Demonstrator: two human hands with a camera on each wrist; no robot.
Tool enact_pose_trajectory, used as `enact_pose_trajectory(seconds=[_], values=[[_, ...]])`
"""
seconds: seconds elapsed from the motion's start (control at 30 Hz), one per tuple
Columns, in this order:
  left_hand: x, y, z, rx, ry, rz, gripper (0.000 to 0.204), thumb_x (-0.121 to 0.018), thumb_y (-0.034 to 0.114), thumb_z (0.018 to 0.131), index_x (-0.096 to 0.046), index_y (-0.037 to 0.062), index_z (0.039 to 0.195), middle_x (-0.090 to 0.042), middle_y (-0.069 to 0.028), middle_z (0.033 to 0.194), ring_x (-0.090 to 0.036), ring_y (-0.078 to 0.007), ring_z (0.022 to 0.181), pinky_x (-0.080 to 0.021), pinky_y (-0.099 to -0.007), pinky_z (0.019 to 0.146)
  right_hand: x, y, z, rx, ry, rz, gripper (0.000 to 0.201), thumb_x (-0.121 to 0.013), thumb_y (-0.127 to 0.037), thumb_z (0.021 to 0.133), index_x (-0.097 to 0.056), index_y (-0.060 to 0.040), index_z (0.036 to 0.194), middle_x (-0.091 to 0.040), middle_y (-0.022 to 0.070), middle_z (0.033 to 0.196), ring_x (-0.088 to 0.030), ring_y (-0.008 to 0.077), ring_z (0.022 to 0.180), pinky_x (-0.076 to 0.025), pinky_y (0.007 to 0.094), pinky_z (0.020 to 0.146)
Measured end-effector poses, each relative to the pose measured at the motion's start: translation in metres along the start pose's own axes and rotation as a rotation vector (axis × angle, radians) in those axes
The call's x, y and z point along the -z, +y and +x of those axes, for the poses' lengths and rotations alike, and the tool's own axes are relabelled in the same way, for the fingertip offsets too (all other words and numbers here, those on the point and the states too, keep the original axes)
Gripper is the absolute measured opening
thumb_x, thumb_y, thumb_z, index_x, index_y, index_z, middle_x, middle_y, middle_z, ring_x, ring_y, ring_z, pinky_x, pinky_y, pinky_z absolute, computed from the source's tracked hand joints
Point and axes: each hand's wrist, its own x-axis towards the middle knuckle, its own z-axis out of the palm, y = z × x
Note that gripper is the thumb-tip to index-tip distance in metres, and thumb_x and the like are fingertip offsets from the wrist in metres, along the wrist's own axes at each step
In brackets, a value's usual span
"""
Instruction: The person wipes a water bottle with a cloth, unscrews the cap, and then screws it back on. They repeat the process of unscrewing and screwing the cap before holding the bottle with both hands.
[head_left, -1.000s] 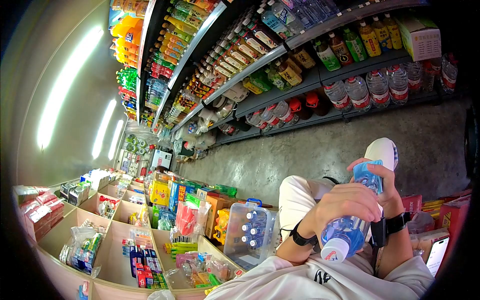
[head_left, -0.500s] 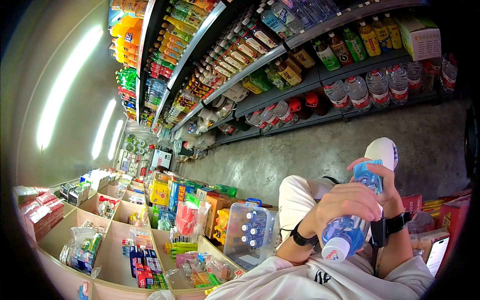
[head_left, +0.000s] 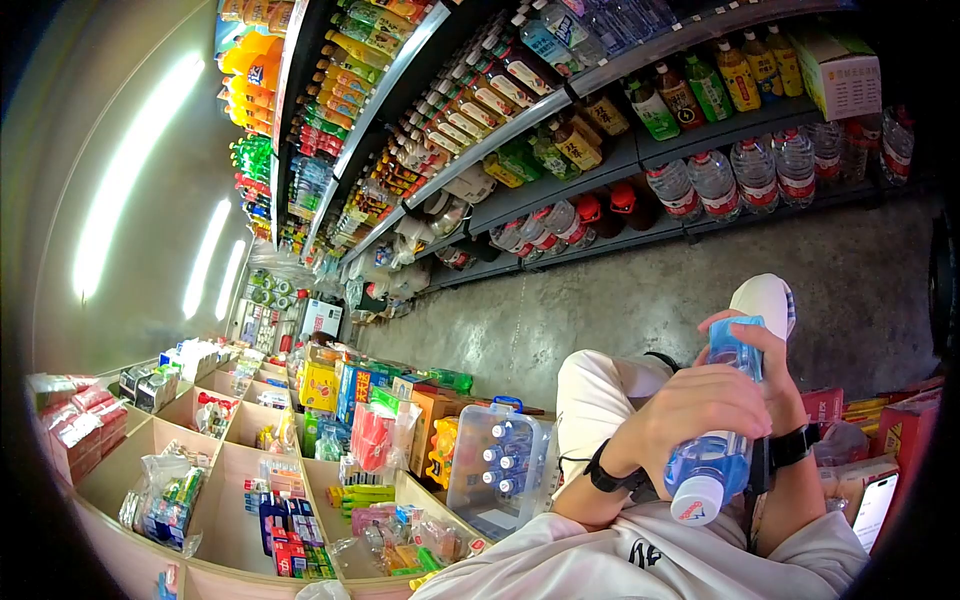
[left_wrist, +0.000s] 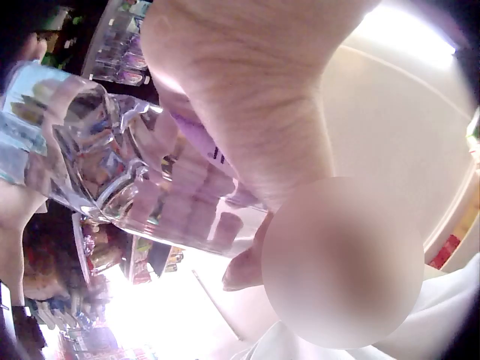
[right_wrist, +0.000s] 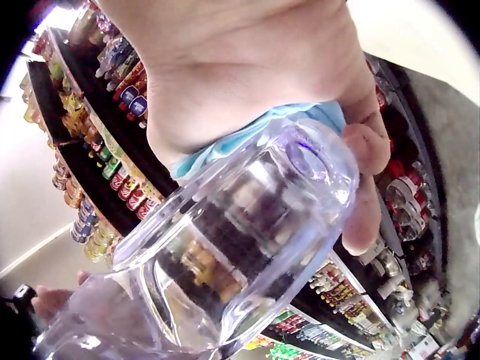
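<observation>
In the head view, a clear plastic water bottle (head_left: 712, 465) with a white cap (head_left: 697, 500) is tilted over the person's lap, cap end toward the body. The left hand (head_left: 705, 415) grips it around the middle; the left wrist view shows the palm close over the bottle (left_wrist: 187, 195) with a purple-blue label partly covered. At the base end, the right hand (head_left: 770, 360) holds a light blue cloth (head_left: 738, 335) against the bottle. The right wrist view has this cloth (right_wrist: 262, 131) pressed between palm and bottle, fingertips (right_wrist: 363, 221) curling past the base.
A plastic bin (head_left: 500, 465) of small water bottles stands left of the legs, beside wooden compartments (head_left: 230, 500) of packaged goods. Drink shelves (head_left: 640, 150) line the far side across a concrete floor (head_left: 540, 310). At lower right lies a lit phone (head_left: 875, 512) near red boxes (head_left: 910, 440).
The bottle's cap end and the left hand have swung a little to the right, leaving the bottle more in line with the right forearm. The right hand keeps the cloth at the base.
</observation>
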Motion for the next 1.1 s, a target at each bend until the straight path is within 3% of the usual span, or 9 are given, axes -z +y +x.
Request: enact_pose_trajectory(seconds=[0.2, 0.27, 0.37, 0.5, 0.57, 0.67, 0.73, 0.83, 1.1], values=[[0.002, 0.001, 0.003, 0.033, -0.022, 0.067, 0.041, -0.085, 0.016, 0.076, -0.063, 0.0015, 0.107, -0.072, -0.0155, 0.099, -0.071, -0.0333, 0.09, -0.057, -0.0489, 0.087, 0.007, 0.001, 0.004, -0.063, 0.011, -0.009, 0.04, -0.065, -0.03, 0.084, -0.065, 0.0002, 0.11, -0.069, 0.0156, 0.088, -0.07, 0.0269, 0.078, -0.055, 0.0328, 0.073], [0.002, 0.004, 0.002, 0.039, 0.005, 0.09, 0.041, -0.084, 0.014, 0.075, -0.063, 0.0012, 0.108, -0.072, -0.0158, 0.098, -0.071, -0.0335, 0.09, -0.057, -0.0477, 0.087, 0.015, 0.006, 0.01, -0.039, -0.052, -0.192, 0.036, -0.065, -0.03, 0.088, -0.064, -0.0024, 0.111, -0.069, 0.0109, 0.09, -0.068, 0.0203, 0.082, -0.053, 0.0296, 0.078], [0.002, 0.008, -0.003, 0.093, 0.149, 0.105, 0.049, -0.085, 0.009, 0.071, -0.061, 0.0005, 0.113, -0.071, -0.0172, 0.097, -0.071, -0.0316, 0.09, -0.057, -0.0449, 0.087, 0.019, 0.01, 0.009, 0.057, -0.216, -0.461, 0.033, -0.062, -0.031, 0.094, -0.063, -0.0048, 0.115, -0.067, 0.0053, 0.098, -0.063, 0.0132, 0.092, -0.048, 0.0268, 0.085], [0.002, 0.004, -0.018, 0.294, 0.403, 0.099, 0.064, -0.085, 0.006, 0.068, -0.054, 0.0, 0.123, -0.069, -0.0179, 0.102, -0.069, -0.0263, 0.094, -0.056, -0.0411, 0.085, 0.014, 0.013, 0.005, -0.043, -0.354, -0.383, 0.041, -0.056, -0.04, 0.102, -0.059, -0.006, 0.125, -0.063, 0.0019, 0.115, -0.056, 0.0105, 0.107, -0.044, 0.0267, 0.093], [0.001, -0.003, -0.026, 0.443, 0.695, -0.069, 0.066, -0.084, 0.005, 0.069, -0.052, 0.0018, 0.126, -0.067, -0.0169, 0.105, -0.068, -0.0261, 0.097, -0.056, -0.039, 0.085, 0.016, 0.013, 0.005, -0.051, -0.366, -0.378, 0.047, -0.058, -0.044, 0.101, -0.057, -0.0062, 0.129, -0.062, 0.0018, 0.117, -0.056, 0.011, 0.108, -0.044, 0.0276, 0.094], [0.007, -0.007, -0.029, 0.497, 0.787, -0.142, 0.068, -0.085, 0.007, 0.071, -0.051, 0.003, 0.129, -0.066, -0.0161, 0.106, -0.068, -0.0256, 0.098, -0.056, -0.0375, 0.086, 0.03, 0.023, 0.009, -0.003, -0.467, -0.269, 0.054, -0.072, -0.037, 0.094, -0.054, -0.0045, 0.134, -0.062, 0.0018, 0.121, -0.055, 0.0107, 0.11, -0.044, 0.0285, 0.097], [0.006, -0.004, -0.024, 0.489, 0.822, -0.148, 0.068, -0.086, 0.005, 0.07, -0.052, 0.0006, 0.129, -0.067, -0.016, 0.107, -0.068, -0.0252, 0.098, -0.056, -0.0376, 0.087, 0.033, 0.027, 0.011, -0.019, -0.55, -0.295, 0.077, -0.09, -0.019, 0.077, -0.049, -0.0027, 0.14, -0.061, 0.002, 0.124, -0.054, 0.0096, 0.112, -0.045, 0.029, 0.097], [0.0, -0.002, -0.021, 0.477, 0.77, -0.011, 0.06, -0.083, -0.002, 0.07, -0.055, -0.0023, 0.123, -0.068, -0.014, 0.106, -0.068, -0.0217, 0.099, -0.055, -0.0362, 0.089, 0.01, -0.004, 0.002, -0.112, -0.594, -0.454, 0.094, -0.097, -0.004, 0.061, -0.048, -0.0019, 0.142, -0.061, 0.0026, 0.126, -0.054, 0.0097, 0.114, -0.047, 0.0292, 0.097], [0.003, 0.0, -0.016, 0.537, 0.757, -0.115, 0.062, -0.084, -0.001, 0.069, -0.054, -0.0005, 0.124, -0.067, -0.0146, 0.106, -0.068, -0.0235, 0.1, -0.055, -0.0367, 0.089, 0.007, -0.008, 0.0, -0.105, -0.579, -0.508, 0.098, -0.099, -0.006, 0.057, -0.051, 0.0007, 0.142, -0.062, 0.0041, 0.13, -0.054, 0.0113, 0.117, -0.046, 0.0294, 0.101]])
